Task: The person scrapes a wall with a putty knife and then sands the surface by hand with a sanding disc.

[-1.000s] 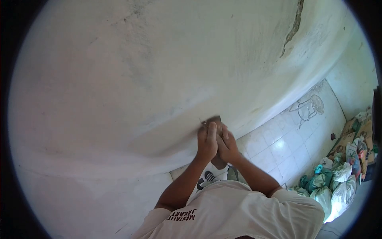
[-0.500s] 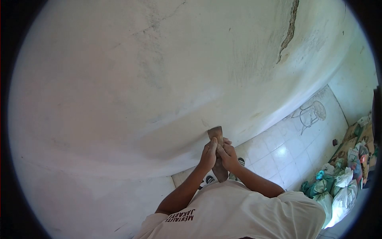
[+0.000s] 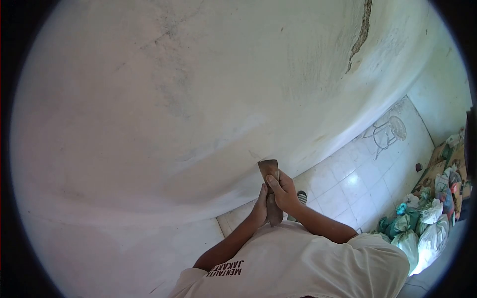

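Note:
A brown, flat tool head [image 3: 268, 166] with a flared upper end and a narrower middle stands out in front of my shirt, its flared end toward the wall [image 3: 213, 129]. My right hand [image 3: 283, 192] wraps round its upper part, thumb lying across the face. Lower on the opposite side, my left hand [image 3: 259, 207] presses against the tool's edge, its fingers partly hidden behind. The tool's lower end [image 3: 275, 214] reaches down close to my shirt.
A long crack [image 3: 362, 37] runs down the wall, and dark scuffs mark its upper part. On the tiled floor [image 3: 338, 174] stands a round-topped metal stool [image 3: 396, 128]. Tied plastic bags [image 3: 430, 238] pile up at the right. One striped shoe [image 3: 302, 197] shows beside my right wrist.
My right hand has slid up the tool, its thumb nearer the flared end. My left hand has moved lower, its thumb off the tool's face. The view has shifted slightly.

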